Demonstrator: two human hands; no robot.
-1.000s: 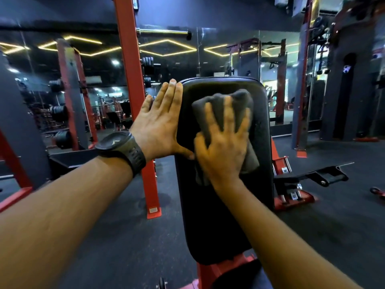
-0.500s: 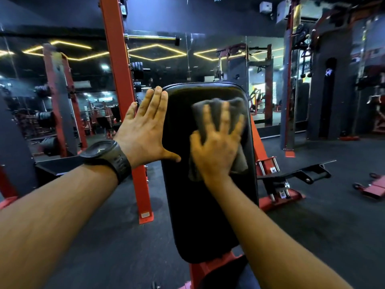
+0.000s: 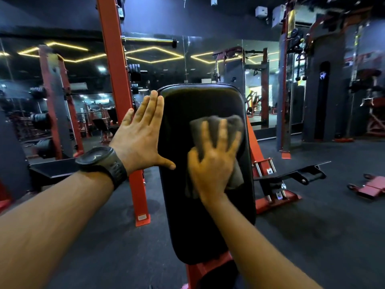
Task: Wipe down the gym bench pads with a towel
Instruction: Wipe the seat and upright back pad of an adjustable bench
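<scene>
A black upright bench back pad (image 3: 183, 215) stands straight ahead on a red frame. A dark grey towel (image 3: 235, 126) lies flat against the pad's right middle part. My right hand (image 3: 212, 165) presses on the towel with fingers spread. My left hand (image 3: 141, 134), fingers straight and together, rests flat against the pad's left edge with the thumb on the pad face; a black watch (image 3: 102, 163) is on that wrist. The lower part of the towel is hidden under my right hand.
A red rack upright (image 3: 123, 113) stands just left of the pad, with a steel bar (image 3: 148, 40) above. A black footplate bracket (image 3: 291, 176) sticks out low on the right. A mirror wall (image 3: 187, 65) is behind. Dark rubber floor (image 3: 312, 226) lies all around.
My right hand has slid the towel down the pad, from near its top to the middle. My left hand stays on the left edge. The camera view has shifted slightly.
</scene>
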